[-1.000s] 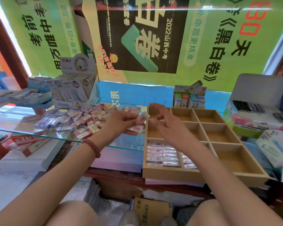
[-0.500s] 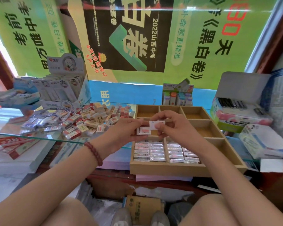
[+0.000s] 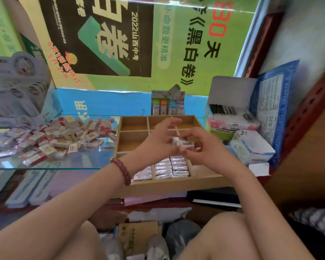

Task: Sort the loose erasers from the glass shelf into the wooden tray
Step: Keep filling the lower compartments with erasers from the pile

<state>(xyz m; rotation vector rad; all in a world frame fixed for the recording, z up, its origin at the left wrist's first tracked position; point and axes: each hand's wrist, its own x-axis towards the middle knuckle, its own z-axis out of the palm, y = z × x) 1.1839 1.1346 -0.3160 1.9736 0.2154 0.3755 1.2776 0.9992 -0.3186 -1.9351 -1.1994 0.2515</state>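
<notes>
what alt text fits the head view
A right hand pinches a small white wrapped eraser, left hand alongside, above a partitioned wooden tray holding neat eraser rows. Loose erasers lie piled on the glass shelf at left.

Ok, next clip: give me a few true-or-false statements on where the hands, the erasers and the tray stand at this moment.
1. The left hand and the right hand are both over the wooden tray. True.
2. The glass shelf holds no erasers. False: a pile of loose erasers lies on it, to the left of the tray.
3. The bracelet is on the right wrist. False: it is on the left wrist.
4. The right hand has a wrapped eraser in its grip. True.
5. The tray's back compartments are packed with erasers. False: the parts in view look bare; the rows of erasers sit in the front compartments.
</notes>
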